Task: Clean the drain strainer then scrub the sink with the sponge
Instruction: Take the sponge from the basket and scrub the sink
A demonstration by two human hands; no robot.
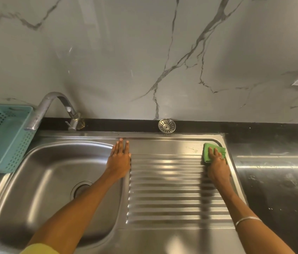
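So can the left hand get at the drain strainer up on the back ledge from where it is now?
Probably yes. The left hand rests flat on the sink rim, holding nothing, and the drain strainer sits in the open on the black ledge with nothing between them.

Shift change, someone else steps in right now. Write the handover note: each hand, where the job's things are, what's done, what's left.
Left hand: flat, fingers straight, resting on the ridge between the sink basin and the drainboard; holds nothing.
Right hand: pressing the green sponge onto the far right corner of the drainboard.
Drain strainer: out of the drain, lying on the black ledge behind the sink; the drain hole is open.
Done: strainer removed; whether it is clean cannot be told. Scrubbing is under way on the drainboard.
Left: probably the rest of the drainboard and the basin, then refit the strainer.
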